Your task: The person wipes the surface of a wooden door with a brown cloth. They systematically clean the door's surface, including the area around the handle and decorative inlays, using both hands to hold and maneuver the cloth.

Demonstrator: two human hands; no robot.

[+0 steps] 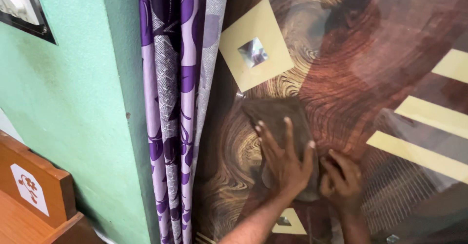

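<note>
Across the right of the view stands a glossy door panel (351, 78), printed in swirling brown wood grain with cream squares and stripes; I judge it hard, rigid and slick, reflecting the room faintly. To its left hangs a purple-and-lilac patterned curtain (175, 103), bunched in soft folds against a green wall (73, 117), and at the near left corner a brown wooden piece of furniture (34, 190) shows. Low on the panel lies a dark brown cloth (273, 115), pressed flat against the surface. My left hand (285, 159) lies spread on it, fingers extended and palm down, pinning the cloth rather than gripping it. My right hand (343, 178) is just beside it, fingers curled at the cloth's right edge; I cannot tell whether it pinches a fold or merely rests there. I judge the cloth light, limp and thin, likely to slide easily over the gloss, so it is best held by flat palm pressure or by a gathered edge.
</note>
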